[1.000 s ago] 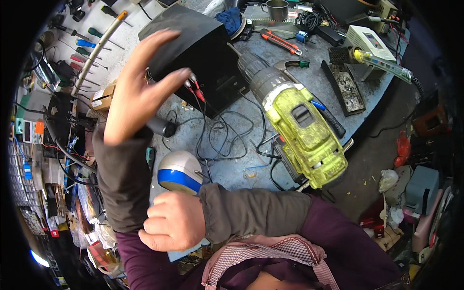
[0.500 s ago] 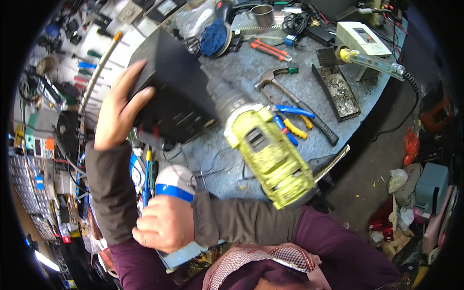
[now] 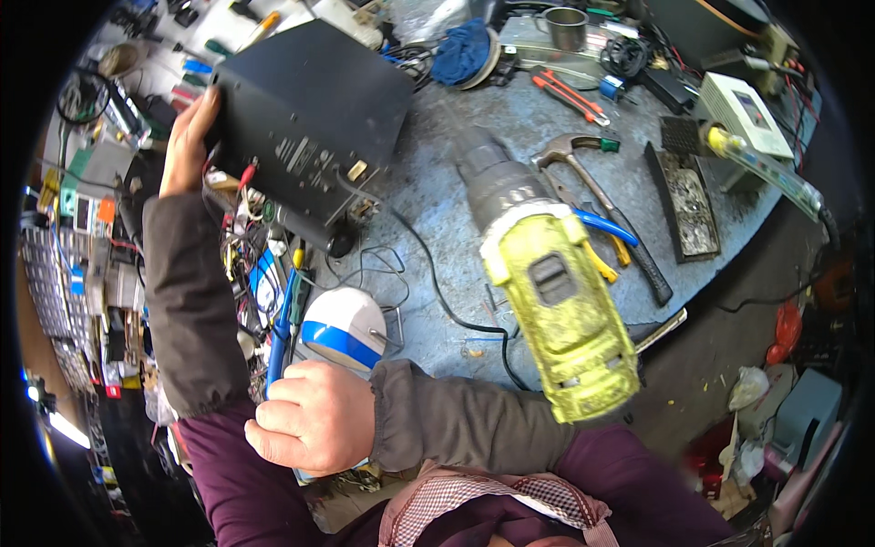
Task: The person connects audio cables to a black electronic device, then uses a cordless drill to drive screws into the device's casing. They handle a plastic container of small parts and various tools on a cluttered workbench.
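A black metal box (image 3: 314, 77) stands tilted at the back left of the bench, its panel with connectors and a cord facing me. My left hand (image 3: 190, 141) grips its left edge, with part of the fingers hidden behind it. My right hand (image 3: 314, 419) is closed in a fist near the bench's front edge; what it holds, if anything, is hidden. Close to its fingers are a slim blue tool (image 3: 281, 333) with a yellow end and a white dome-shaped thing (image 3: 344, 319) with a blue band. A dirty yellow-green power drill (image 3: 570, 314) stands above my right forearm, touched by neither hand.
Right of the drill lie a claw hammer (image 3: 606, 196), blue-and-yellow pliers (image 3: 603, 242) and a black tray (image 3: 685, 205). A red utility knife (image 3: 571, 96), a metal mug (image 3: 567, 29) and a blue cloth (image 3: 460, 53) lie farther back. A black cord (image 3: 437, 283) crosses the bench.
The black box has been turned and tipped, so its connector panel and cord now show. My left hand has slid from its top to its left edge. My right hand stays closed.
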A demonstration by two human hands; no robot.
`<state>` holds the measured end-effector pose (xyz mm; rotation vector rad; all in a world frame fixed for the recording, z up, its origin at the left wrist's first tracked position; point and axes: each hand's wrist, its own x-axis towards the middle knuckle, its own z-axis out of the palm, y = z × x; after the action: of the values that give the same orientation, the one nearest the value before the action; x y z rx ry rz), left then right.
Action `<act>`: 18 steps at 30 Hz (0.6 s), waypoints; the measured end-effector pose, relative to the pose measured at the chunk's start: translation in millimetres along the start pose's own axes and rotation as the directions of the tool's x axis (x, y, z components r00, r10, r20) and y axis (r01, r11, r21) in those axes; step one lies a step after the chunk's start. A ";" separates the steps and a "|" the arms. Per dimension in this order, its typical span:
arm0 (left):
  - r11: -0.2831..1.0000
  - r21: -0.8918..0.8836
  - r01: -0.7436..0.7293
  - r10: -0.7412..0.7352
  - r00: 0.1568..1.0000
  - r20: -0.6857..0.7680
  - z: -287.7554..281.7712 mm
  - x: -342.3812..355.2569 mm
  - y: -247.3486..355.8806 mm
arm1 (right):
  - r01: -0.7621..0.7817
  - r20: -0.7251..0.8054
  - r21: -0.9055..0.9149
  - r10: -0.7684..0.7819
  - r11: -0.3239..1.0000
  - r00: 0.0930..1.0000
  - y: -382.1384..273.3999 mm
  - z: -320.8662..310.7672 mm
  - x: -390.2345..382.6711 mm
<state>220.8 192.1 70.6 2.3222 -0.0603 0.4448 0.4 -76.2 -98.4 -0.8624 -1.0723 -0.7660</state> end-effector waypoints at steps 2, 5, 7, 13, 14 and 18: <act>0.999 -0.041 0.004 -0.003 1.000 0.029 2.1 21.9 6.4 | 0.008 0.001 -0.020 -0.008 1.000 1.000 0.3 0.3 0.9; 0.997 0.069 0.021 -0.027 0.996 0.084 -0.7 34.3 29.4 | 0.008 0.032 -0.024 -0.007 1.000 0.999 -4.3 -2.0 1.8; 0.995 0.022 0.094 -0.095 0.995 0.045 -34.8 58.2 -0.2 | 0.001 0.054 0.002 -0.001 1.000 0.999 -10.3 -1.4 1.2; 0.993 0.101 0.056 -0.064 0.995 0.074 20.3 45.4 52.8 | 0.020 0.067 -0.043 -0.017 0.999 0.998 1.3 -3.8 3.0; 0.994 0.112 -0.010 -0.001 0.996 0.094 30.5 33.2 60.8 | 0.018 0.063 -0.045 -0.015 0.999 0.998 0.0 -2.7 2.0; 0.971 0.173 -0.166 0.133 0.973 0.187 48.3 3.3 62.3 | 0.023 0.116 -0.031 -0.019 0.999 0.993 -0.2 -1.6 -4.3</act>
<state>227.4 114.4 82.5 2.5491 -0.2918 0.3327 -0.4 -77.2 -102.8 -0.9333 -1.1754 -0.7599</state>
